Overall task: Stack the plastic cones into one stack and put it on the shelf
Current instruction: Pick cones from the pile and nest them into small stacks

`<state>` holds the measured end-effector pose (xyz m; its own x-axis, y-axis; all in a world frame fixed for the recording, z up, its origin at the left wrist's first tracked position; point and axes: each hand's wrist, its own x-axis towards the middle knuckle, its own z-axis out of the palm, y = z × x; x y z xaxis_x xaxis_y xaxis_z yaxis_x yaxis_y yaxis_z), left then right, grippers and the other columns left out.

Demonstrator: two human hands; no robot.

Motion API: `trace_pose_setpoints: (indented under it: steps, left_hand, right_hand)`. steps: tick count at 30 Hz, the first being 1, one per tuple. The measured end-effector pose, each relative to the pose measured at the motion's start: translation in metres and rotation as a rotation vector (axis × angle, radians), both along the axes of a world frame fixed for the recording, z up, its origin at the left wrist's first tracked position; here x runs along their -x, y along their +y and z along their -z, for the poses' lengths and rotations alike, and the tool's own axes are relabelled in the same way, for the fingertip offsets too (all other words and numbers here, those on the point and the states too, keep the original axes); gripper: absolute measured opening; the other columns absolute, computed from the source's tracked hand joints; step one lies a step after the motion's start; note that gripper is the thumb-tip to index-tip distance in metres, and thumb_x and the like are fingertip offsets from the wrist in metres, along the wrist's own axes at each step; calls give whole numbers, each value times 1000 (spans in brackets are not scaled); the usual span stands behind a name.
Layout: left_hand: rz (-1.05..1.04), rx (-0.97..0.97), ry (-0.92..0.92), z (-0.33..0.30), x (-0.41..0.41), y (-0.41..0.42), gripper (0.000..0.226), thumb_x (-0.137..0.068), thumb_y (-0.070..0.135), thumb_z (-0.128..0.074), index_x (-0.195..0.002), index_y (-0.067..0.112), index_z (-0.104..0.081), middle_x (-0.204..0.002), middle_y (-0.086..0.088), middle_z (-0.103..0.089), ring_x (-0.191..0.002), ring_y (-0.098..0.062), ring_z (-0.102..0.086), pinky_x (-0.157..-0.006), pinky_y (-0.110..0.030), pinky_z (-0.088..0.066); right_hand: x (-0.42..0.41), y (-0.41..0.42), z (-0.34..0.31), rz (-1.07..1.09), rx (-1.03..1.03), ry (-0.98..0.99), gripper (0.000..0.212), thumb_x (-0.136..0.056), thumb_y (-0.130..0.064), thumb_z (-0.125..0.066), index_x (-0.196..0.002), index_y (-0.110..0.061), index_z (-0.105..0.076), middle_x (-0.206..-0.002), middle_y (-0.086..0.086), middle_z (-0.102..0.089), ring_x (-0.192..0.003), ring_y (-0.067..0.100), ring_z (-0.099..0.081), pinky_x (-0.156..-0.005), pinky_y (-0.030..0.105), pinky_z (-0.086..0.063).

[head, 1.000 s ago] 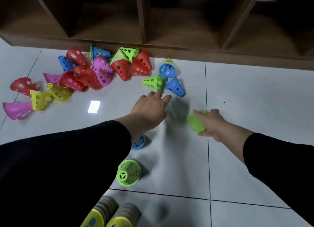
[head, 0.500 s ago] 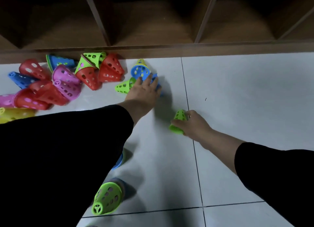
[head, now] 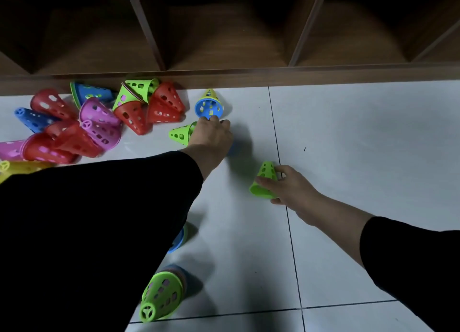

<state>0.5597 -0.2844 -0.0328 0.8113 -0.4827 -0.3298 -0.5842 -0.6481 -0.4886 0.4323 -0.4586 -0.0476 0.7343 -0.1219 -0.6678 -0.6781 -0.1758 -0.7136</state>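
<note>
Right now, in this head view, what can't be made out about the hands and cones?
- Left hand: its own back hides the fingers and most of a blue cone beneath; grip unclear.
- Another blue cone: mostly behind the left sleeve.
- Yellow cone: cut by the left edge.
- Shelf: compartments too dark to read.

Playroom, toy cones [head: 159,105], cubby shelf [head: 224,45]

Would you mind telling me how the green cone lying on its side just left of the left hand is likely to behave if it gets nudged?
The green cone lies on its side on smooth tile, so it would probably roll in a curve around its narrow tip. Its thin, perforated plastic wall suggests it is light and slides easily. It looks stiff rather than floppy, since the cone in the right hand keeps its shape.
</note>
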Motion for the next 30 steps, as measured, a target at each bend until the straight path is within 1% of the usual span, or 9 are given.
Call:
trace_pose_setpoints:
  steps: [4,9,11,15,19,22,26,28,30]
  left_hand:
    - [-94,231,106,-10,-1,14,39,-88,33,-65,-124,19,-56,-124,-5,-51,-109,-30,-55,-71,-36,-37]
    - [-351,858,229,-65,16,62,40,-75,43,-69,-100,18,-51,-102,-3,-54,-85,-29,-57,-66,-36,-45]
    - [-408,998,221,-91,35,100,36,-77,42,-69,-96,16,-52,-94,-1,-54,-80,-24,-54,-67,-36,-44]
    - [-494,993,253,-125,97,192,31,-82,37,-73,-102,21,-56,-86,10,-54,-71,-9,-52,-59,-28,-35]
    - [-567,959,299,-120,157,243,35,-80,48,-70,-104,27,-54,-93,9,-55,-76,-5,-53,-65,-31,-42]
    - [-597,994,306,-99,183,247,42,-77,53,-67,-109,30,-55,-99,10,-55,-81,-6,-52,-72,-30,-45]
    - [-504,888,312,-58,193,242,53,-74,55,-71,-118,27,-59,-107,6,-59,-95,-22,-58,-79,-36,-48]
    - [-515,832,345,-44,194,244,58,-77,56,-72,-126,29,-56,-118,6,-57,-104,-23,-56,-86,-38,-47]
    - [-521,826,391,-37,195,248,73,-78,72,-61,-136,31,-48,-130,6,-53,-113,-20,-54,-94,-37,-46]
  right_hand:
    - [-3,6,-11,-18,-90,-15,59,-78,-30,-83,-128,-24,-52,-118,1,-64,-104,17,-68,-91,43,-57]
    - [-8,26,-41,-88,-200,-75,34,-84,-18,-76,-116,-18,-62,-118,7,-68,-108,21,-68,-96,44,-55]
    - [-9,45,-60,-142,-250,-114,33,-87,-12,-73,-117,-17,-61,-118,8,-68,-111,22,-66,-97,44,-54]
    - [-2,98,-95,-327,-196,-281,45,-81,-5,-76,-118,-22,-55,-107,2,-68,-93,9,-67,-77,22,-56]
    - [16,145,-102,-609,-28,-406,55,-74,-16,-84,-115,-30,-50,-101,-10,-63,-95,10,-64,-87,32,-54]
    - [30,168,-93,-771,118,-499,55,-74,-30,-84,-115,-32,-47,-108,-12,-57,-98,9,-57,-90,30,-49]
    - [44,171,-67,-980,325,-562,57,-77,-38,-80,-122,-29,-47,-122,-10,-49,-109,11,-54,-94,36,-46]
    - [45,166,-56,-1009,329,-519,62,-76,-49,-77,-126,-31,-47,-128,-13,-45,-116,7,-51,-99,32,-44]
    - [40,160,-50,-980,287,-521,63,-77,-59,-69,-128,-30,-49,-131,-17,-44,-122,-1,-45,-104,22,-38]
